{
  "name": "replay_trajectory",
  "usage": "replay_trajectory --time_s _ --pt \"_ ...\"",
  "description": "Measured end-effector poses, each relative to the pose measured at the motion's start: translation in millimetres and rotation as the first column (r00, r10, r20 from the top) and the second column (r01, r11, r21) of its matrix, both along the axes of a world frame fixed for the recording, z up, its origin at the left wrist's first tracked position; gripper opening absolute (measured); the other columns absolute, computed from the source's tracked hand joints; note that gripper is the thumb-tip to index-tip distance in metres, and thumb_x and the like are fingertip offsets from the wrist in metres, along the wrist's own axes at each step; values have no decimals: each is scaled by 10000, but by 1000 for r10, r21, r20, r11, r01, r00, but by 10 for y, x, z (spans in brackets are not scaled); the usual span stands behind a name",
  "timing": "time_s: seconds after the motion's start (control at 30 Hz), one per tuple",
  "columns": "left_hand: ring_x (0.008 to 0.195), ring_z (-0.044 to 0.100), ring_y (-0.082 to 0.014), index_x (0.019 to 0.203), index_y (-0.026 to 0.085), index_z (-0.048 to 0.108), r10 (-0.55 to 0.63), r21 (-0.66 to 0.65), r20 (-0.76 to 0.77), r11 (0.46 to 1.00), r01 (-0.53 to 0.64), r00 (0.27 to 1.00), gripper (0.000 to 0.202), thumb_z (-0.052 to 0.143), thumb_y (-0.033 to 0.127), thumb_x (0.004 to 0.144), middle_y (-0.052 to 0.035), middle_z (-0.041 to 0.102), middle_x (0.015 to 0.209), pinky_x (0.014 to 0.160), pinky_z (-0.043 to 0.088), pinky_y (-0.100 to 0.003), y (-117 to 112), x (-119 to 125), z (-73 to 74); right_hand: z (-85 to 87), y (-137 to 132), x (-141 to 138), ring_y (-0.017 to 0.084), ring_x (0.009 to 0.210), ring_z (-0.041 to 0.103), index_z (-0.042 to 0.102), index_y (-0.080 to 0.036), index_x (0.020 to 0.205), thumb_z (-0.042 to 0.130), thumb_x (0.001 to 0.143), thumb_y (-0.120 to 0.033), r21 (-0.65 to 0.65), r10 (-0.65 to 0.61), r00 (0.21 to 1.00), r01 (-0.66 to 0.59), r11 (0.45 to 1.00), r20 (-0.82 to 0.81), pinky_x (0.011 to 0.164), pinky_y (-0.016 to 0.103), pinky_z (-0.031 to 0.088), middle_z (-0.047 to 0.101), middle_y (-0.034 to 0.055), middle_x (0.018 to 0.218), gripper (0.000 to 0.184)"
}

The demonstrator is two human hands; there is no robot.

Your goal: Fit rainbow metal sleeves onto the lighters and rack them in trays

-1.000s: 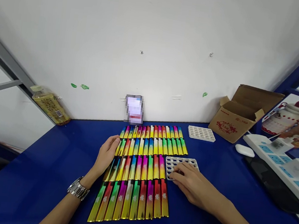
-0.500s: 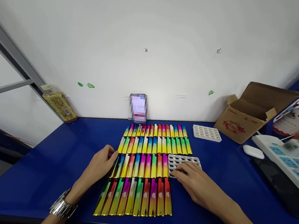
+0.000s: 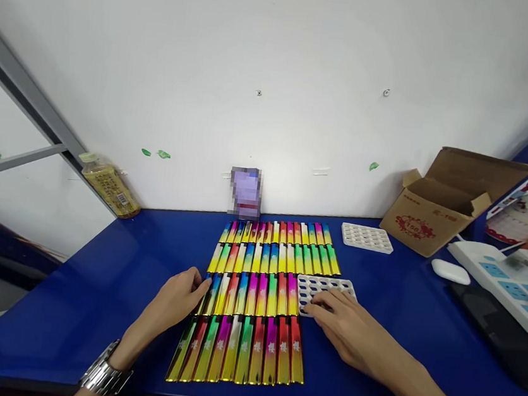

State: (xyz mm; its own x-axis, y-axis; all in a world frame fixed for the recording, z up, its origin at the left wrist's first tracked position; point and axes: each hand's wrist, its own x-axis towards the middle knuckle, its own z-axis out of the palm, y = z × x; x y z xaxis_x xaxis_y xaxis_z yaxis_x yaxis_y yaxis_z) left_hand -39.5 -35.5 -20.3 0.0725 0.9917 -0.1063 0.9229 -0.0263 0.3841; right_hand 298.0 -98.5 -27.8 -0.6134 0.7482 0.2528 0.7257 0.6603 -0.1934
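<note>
Slim multicoloured metallic lighters (image 3: 253, 295) lie in four rows, the left hand (image 3: 179, 296) touching the second-nearest. Apart from it, the right hand (image 3: 349, 328) rests on a white perforated plastic tray (image 3: 324, 280), grips unclear; pushing sideways could skew adjoining lighters.

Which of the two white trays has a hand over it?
The nearer tray, beside the lighters: the right hand covers part of it. The farther tray, by the cardboard box, is untouched.

Touches the left end of the second-nearest row of shiny lighters (image 3: 251, 295) with the left hand (image 3: 181, 296), resting the right hand (image 3: 349, 328) on a white perforated tray (image 3: 326, 280). Wears a metal watch (image 3: 103, 375) on the left wrist (image 3: 125, 350).
</note>
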Motion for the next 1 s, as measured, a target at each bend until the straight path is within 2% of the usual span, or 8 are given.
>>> replay_trajectory --time_s 0.07,0.17,0.33,0.5,0.6,0.67,0.83,1.0 --pt "509 539 -208 621 248 398 -5 7 -2 1000 5 1000 326 380 497 830 -5 534 527 506 298 -285 32 -4 29 14 -1 2 236 928 596 593 -203 1101 415 881 -71 -19 -2 1000 2 1000 12 759 390 507 630 96 1017 313" --pt "530 555 -213 624 246 397 -4 93 -12 996 5 1000 319 386 487 831 -16 553 548 519 322 -290 201 -10 81 44 -4 0 236 918 607 595 -211 1110 412 896 -102 -30 -13 1000 14 999 17 766 401 508 634 94 1019 301" --pt "663 602 -238 684 230 443 36 237 -54 971 -22 998 268 395 441 841 -50 597 648 597 391 -308 797 60 129 106 -3 -19 230 869 627 601 -233 1118 389 929 -166 -26 -33 999 33 999 -10 747 400 509 650 83 985 292" --pt "880 611 -264 951 157 497 18 396 120 916 -65 993 355 498 485 815 -125 628 901 728 443 -333 1429 283 168 111 5 -31 236 904 624 577 -238 1155 384 936 -181 -40 -42 999 41 998 -24 759 404 518 643 92 1034 298" --pt "889 600 -252 975 149 480 -10 403 178 913 -64 984 420 562 515 786 -149 608 987 703 444 -321 1713 418 231 108 2 -28 245 938 622 559 -240 1177 387 936 -182 -60 -46 999 45 997 -13 768 412 525 635 95 1067 302" --pt "882 590 -244 945 156 477 4 422 185 903 -84 983 395 602 488 771 -133 610 956 702 436 -318 1851 478 282 115 -1 -17 250 931 626 559 -237 1180 381 937 -183 -67 -50 999 50 996 -6 755 417 532 635 101 1072 306" --pt "816 589 -206 868 183 482 29 427 284 891 -154 958 333 627 463 759 -71 628 859 693 424 -293 1984 513 400 129 -6 39 252 921 635 575 -228 1154 380 936 -182 -54 -65 998 64 996 -22 765 435 537 640 107 1072 296" --pt "878 587 -207 872 188 497 79 395 263 901 -182 962 333 372 496 889 -91 645 951 693 417 -285 1833 421 435 89 -5 65 239 909 642 584 -231 1143 401 926 -181 -33 -69 996 67 997 -63 766 407 542 650 103 1061 288"
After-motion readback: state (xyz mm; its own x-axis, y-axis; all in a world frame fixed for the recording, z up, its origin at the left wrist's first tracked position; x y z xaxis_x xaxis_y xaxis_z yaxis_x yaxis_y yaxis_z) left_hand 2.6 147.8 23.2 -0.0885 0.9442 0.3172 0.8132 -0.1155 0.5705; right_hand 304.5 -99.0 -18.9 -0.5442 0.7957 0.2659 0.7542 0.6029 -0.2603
